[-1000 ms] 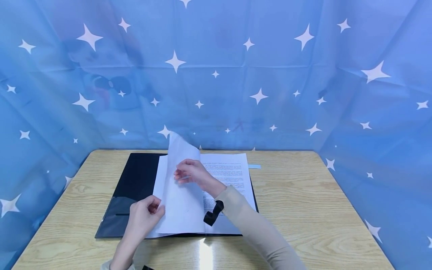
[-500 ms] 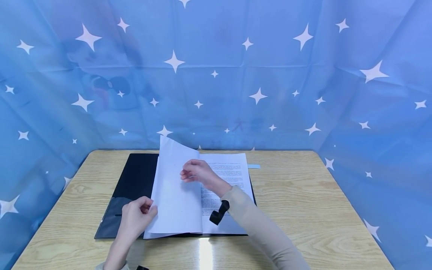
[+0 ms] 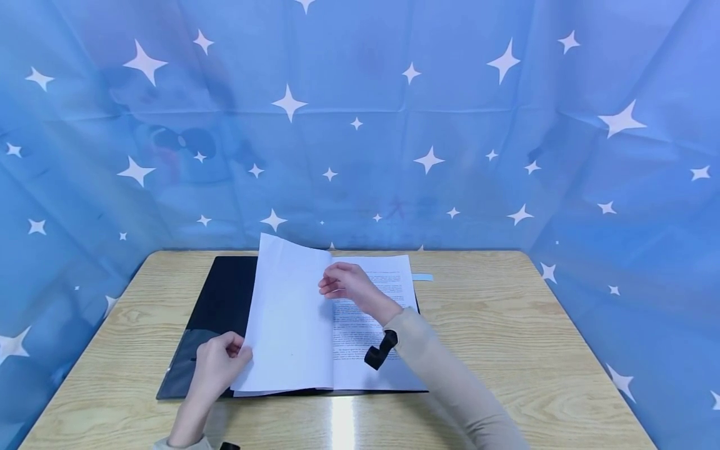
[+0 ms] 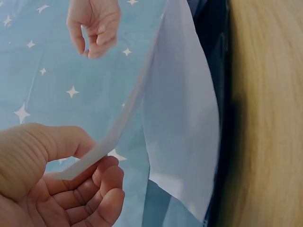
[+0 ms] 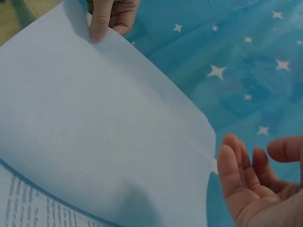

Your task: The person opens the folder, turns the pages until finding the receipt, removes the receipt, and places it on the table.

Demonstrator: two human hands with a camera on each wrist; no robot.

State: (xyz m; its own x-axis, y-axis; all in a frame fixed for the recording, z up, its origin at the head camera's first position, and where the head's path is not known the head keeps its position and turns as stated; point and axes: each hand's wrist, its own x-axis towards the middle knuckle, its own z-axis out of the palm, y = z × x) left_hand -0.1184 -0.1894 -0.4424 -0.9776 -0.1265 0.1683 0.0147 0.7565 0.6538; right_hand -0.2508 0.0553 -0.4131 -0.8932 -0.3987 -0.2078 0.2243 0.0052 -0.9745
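Observation:
My left hand [image 3: 218,364] pinches the outer edge of a turned sheet of paper [image 3: 288,325] between thumb and forefinger. In the left wrist view, the thumb [image 4: 66,142] lies on the paper's edge and the other fingers curl beneath. The sheet shows a blank side and bows upward at its far corner. To its right lies a printed page [image 3: 360,340] of small text, in an open black folder [image 3: 227,290]. Over the inner part of the pages hovers my right hand [image 3: 357,289], fingers loosely bent; the right wrist view shows nothing between its fingers [image 5: 229,172].
The folder lies on a wooden table [image 3: 495,337], its clear pocket [image 3: 182,359] at the lower left. A light blue tab [image 3: 422,277] sticks out at the right side. Behind the table hangs a blue curtain [image 3: 360,144] with white stars.
My left hand has moved left and slightly down, drawing the sheet's edge over toward the folder's left side. My right hand has shifted right, uncovering more of the blank sheet.

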